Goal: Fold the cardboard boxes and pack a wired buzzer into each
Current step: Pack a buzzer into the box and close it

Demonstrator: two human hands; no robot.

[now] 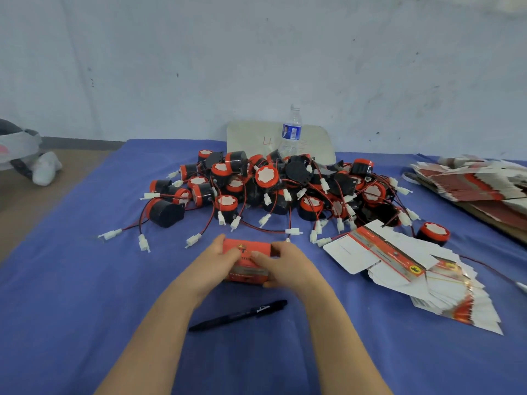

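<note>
- Folded red cardboard box [247, 262]: held over the blue cloth-covered table [71, 280], just in front of the buzzer pile.
- Left hand [214, 262]: grasping the box's left end.
- Right hand [285, 265]: grasping the box's right end, fingers over its top.
- Wired buzzers [273, 189]: black-and-red heap, white connectors trailing.
- Flat box blanks [399, 269]: fanned out at right; further stack [479, 181] at far right.
- Black pen [238, 315]: on cloth, near the forearms.
- Water bottle [291, 132]: upright behind the heap.

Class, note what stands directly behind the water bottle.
A white board with a red mark like a 4 stands there. The water bottle and the pile of buzzers cover its middle and lower edge.
</note>
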